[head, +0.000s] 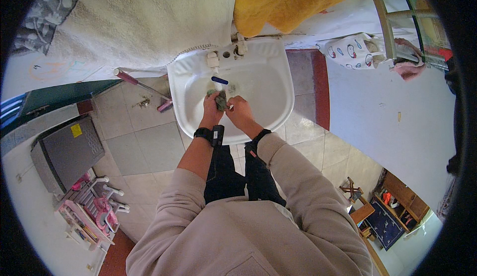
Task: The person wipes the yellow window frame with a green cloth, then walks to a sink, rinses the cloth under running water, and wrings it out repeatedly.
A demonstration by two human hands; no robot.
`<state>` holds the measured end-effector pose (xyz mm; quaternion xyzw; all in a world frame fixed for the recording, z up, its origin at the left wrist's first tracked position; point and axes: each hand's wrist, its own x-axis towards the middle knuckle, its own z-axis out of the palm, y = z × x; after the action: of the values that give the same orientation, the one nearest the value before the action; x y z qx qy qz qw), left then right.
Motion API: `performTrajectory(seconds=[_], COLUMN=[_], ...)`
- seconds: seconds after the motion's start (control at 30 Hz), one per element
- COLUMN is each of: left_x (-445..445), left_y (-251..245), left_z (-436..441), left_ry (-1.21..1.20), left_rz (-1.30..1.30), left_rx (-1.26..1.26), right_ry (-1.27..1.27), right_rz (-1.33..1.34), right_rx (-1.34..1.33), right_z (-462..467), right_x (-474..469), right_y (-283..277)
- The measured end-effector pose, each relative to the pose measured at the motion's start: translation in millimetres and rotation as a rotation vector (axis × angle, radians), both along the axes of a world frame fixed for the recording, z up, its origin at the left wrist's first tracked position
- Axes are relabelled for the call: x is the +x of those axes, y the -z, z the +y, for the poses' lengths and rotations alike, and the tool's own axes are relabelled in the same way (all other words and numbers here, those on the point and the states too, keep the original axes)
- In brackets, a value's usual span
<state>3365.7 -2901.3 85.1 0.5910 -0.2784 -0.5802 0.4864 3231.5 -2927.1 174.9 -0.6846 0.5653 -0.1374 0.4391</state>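
A white ceramic washbasin lies in front of me, with a white tap at its back that has a blue lever. Just below the spout, my left hand grips a wet, dark grey-green cloth-like bundle. My right hand is beside it on the right, its thumb and forefinger pinched at the bundle's edge. What the right fingertips pinch is too small to tell. The drain shows behind the hands.
Cream and orange towels hang over the basin's back. A red-handled brush leans at the left near debris on the tiles. A patterned white bag hangs at the right, and a grey appliance stands at the left.
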Motion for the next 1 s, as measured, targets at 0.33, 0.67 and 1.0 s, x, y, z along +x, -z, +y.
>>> performTrajectory(seconds=[0.33, 0.67, 1.0], left_x=[-22.0, -16.6, -17.0], left_y=[-14.4, -36.3, -48.1], left_z=[-18.8, -16.0, 1.0], left_ry=[-0.435, -0.396, -0.22], left_rz=[0.937, 0.676, 0.754], left_rx=[0.304, 0.367, 0.315], right_ry=[0.023, 0.259, 0.127], right_rz=[0.158, 0.026, 0.002], right_rx=[-0.049, -0.067, -0.024], right_z=[-10.7, -23.1, -15.6], right_x=[-13.8, -7.4, 11.2], right_y=[7.6, 23.6, 4.8])
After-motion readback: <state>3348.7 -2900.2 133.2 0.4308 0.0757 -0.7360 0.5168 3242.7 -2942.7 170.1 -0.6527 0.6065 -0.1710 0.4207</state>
